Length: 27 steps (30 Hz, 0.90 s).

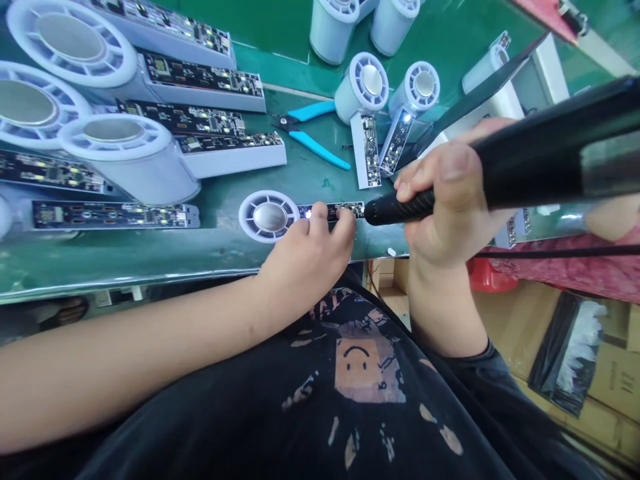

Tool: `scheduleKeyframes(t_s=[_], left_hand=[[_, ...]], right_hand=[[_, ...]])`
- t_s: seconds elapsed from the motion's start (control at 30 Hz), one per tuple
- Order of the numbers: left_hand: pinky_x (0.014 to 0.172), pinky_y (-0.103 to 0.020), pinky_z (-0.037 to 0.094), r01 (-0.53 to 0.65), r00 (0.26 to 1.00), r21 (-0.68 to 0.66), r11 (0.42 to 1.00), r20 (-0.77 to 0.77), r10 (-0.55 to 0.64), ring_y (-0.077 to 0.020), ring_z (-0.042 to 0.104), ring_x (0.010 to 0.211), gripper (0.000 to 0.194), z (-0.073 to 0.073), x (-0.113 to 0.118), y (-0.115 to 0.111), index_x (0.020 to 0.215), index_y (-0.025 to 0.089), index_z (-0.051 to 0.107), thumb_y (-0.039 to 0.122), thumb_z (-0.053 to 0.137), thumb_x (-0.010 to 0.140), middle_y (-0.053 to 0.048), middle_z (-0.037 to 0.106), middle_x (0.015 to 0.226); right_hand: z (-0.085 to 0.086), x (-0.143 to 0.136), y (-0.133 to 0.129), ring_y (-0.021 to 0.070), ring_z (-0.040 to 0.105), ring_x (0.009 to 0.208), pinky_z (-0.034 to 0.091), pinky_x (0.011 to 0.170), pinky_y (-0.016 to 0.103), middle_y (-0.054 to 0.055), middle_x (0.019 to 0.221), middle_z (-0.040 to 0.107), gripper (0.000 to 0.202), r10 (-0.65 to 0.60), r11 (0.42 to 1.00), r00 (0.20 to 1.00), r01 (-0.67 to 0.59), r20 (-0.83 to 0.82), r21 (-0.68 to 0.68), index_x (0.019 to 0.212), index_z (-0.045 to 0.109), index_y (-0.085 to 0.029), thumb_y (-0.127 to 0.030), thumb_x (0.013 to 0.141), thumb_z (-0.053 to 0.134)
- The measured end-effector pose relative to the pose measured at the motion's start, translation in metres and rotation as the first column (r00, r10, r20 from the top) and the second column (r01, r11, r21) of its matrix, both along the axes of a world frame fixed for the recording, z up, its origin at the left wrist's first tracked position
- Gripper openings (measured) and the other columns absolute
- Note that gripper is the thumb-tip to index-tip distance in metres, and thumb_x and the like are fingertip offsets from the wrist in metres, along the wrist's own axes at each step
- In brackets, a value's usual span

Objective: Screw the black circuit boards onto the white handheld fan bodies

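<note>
A white handheld fan (270, 217) lies on the green work surface in front of me, its round grille to the left and its open handle to the right. A dark circuit board (332, 212) with a small glowing light shows in that handle. My left hand (316, 247) is closed over the handle, fingers bent across the board. In my right hand (445, 193) is a black electric screwdriver (530, 147), held nearly level. Its nose meets the right end of the handle; the bit itself is hidden.
Several similar fans (120, 150) with bare boards stand at the left, and more fans (370, 87) stand at the back. Blue-handled cutters (317, 143) lie open between them. A small white piece (391, 252) rests near the front edge. Cardboard boxes (613, 373) are below right.
</note>
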<state>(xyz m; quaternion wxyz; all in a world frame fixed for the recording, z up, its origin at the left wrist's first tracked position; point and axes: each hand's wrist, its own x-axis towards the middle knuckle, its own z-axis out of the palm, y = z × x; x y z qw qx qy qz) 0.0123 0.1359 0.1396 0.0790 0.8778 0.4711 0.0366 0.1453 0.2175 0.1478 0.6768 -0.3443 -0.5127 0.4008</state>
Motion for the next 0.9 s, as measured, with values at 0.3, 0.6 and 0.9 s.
scheduleKeyframes(t_s=[0.3, 0.6, 0.9], left_hand=[[0.054, -0.034, 0.04, 0.079, 0.995, 0.251, 0.965, -0.078, -0.061, -0.0314, 0.064, 0.097, 0.042, -0.008, -0.006, -0.002, 0.125, 0.007, 0.069, 0.001, 0.04, 0.094, -0.014, 0.071, 0.11], [0.052, -0.035, 0.041, 0.1, 0.994, 0.323, 0.941, -0.066, -0.083, -0.0326, 0.062, 0.095, 0.039, -0.008, -0.006, -0.002, 0.124, 0.002, 0.068, 0.001, 0.045, 0.092, -0.015, 0.071, 0.106], [0.052, -0.035, 0.041, 0.09, 0.995, 0.272, 0.958, -0.066, -0.075, -0.0321, 0.061, 0.096, 0.042, -0.008, -0.006, -0.002, 0.126, 0.003, 0.067, 0.001, 0.043, 0.093, -0.016, 0.07, 0.11]], right_hand=[[0.063, 0.075, 0.014, 0.0025, 0.057, 0.051, 0.048, 0.054, 0.017, -0.008, 0.061, 0.054, 0.037, -0.262, 0.93, 0.964, 0.242, 0.036, 0.277, 0.09, 0.067, -0.024, -0.025, 0.099, 0.031], [0.045, 0.067, 0.034, 0.0054, 0.042, 0.04, 0.031, 0.039, 0.023, -0.01, 0.052, 0.046, 0.022, -0.382, 0.894, 0.923, 0.358, 0.041, 0.269, 0.087, 0.055, -0.021, -0.035, 0.082, 0.07], [0.04, 0.07, 0.028, 0.0053, 0.043, 0.04, 0.033, 0.039, 0.023, -0.01, 0.056, 0.044, 0.032, -0.369, 0.891, 0.922, 0.315, 0.119, 0.327, 0.088, 0.054, -0.021, -0.041, 0.08, 0.077]])
